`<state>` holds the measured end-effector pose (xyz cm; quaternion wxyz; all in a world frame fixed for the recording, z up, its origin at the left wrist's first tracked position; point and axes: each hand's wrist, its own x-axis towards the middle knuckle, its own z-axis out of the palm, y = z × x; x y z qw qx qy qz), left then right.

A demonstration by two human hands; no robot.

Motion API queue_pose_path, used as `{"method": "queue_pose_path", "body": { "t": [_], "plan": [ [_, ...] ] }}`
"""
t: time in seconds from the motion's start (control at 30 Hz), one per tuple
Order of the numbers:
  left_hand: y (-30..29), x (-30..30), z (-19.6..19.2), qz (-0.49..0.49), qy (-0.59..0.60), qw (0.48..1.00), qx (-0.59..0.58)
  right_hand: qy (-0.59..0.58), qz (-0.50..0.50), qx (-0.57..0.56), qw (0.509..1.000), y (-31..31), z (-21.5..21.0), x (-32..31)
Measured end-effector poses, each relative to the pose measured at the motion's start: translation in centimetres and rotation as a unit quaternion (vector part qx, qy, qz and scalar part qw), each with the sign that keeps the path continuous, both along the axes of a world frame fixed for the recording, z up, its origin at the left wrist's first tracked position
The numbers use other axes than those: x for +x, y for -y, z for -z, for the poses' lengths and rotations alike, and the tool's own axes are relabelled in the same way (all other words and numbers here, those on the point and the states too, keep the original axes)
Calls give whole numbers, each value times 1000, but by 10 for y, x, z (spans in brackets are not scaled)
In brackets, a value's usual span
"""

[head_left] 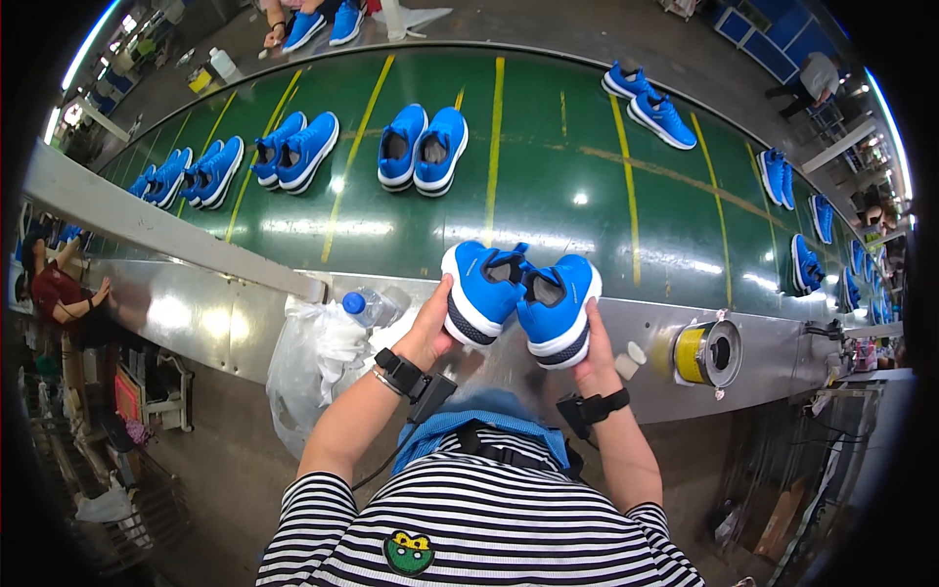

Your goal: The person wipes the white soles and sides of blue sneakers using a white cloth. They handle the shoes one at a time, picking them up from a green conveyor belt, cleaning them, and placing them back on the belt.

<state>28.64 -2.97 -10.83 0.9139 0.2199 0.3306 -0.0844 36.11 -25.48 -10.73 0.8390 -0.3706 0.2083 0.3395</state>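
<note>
I hold a pair of blue sneakers with white soles above the near metal edge of the belt. My left hand [430, 323] grips the left sneaker [486, 291] by its outer side. The right sneaker [558, 307] is in my right hand [595, 350], also held from its outer side. Both heels point toward me, and the two shoes touch or nearly touch at the middle. Each hand's fingers are partly hidden under the soles. Beyond them, a green conveyor belt [528, 205] with yellow lines carries further pairs, the closest being blue sneakers [424, 152] straight ahead.
On the metal ledge [636, 391] stands a tin with a yellow label [706, 353], right of my hand. A blue-capped bottle [372, 307] and a plastic bag [315, 362] sit to the left. A pale metal bar [176, 220] slants across the left side. People work across the belt and farther left.
</note>
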Motion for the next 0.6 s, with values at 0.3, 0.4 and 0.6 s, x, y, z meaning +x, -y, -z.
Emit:
{"method": "queue_pose_path", "body": {
  "t": [0.3,0.4,0.6],
  "plan": [
    [13,6,0,-26,33,978,-205,-121,22,112,986,-33,-24,0],
    [18,-9,25,-17,27,991,-132,-42,-23,58,997,-20,5,-11],
    [26,-63,99,168,48,889,423,148,-121,-192,963,6,53,-50]
  ]
}}
